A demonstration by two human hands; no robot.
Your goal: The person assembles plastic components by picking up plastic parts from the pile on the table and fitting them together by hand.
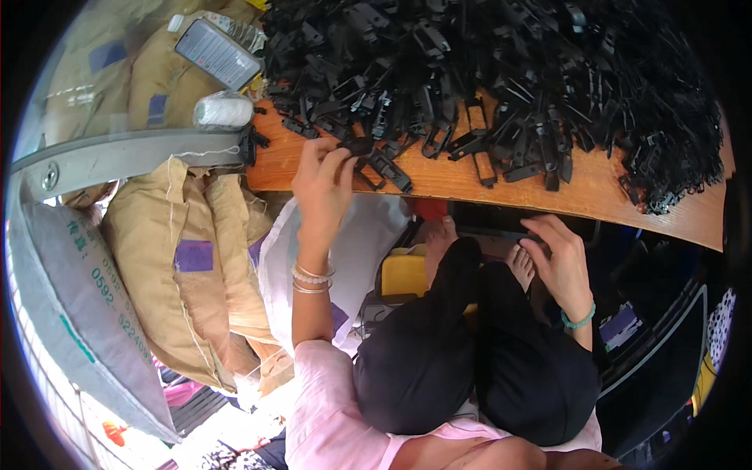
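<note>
A large heap of black plastic parts [486, 70] covers most of the wooden table [603, 188]. My left hand [325, 176] is at the table's near left edge, its fingertips closed on a small black plastic part [357, 146]. Just right of those fingers, a longer black plastic part [389, 172] with openings in it lies on the wood. Below the table's front edge, over my lap, my right hand [558, 262] is curled, with thumb and forefinger apart. I see nothing between them, though the background there is dark.
Left of the table stand brown sacks [157, 266] and a grey-white sack [86, 313]. A metal rail [133, 160] meets the table's left end, near a roll of white twine [223, 111], a boxed package [218, 53] and a plastic bottle [243, 33]. A white bag [313, 243] hangs beside my legs.
</note>
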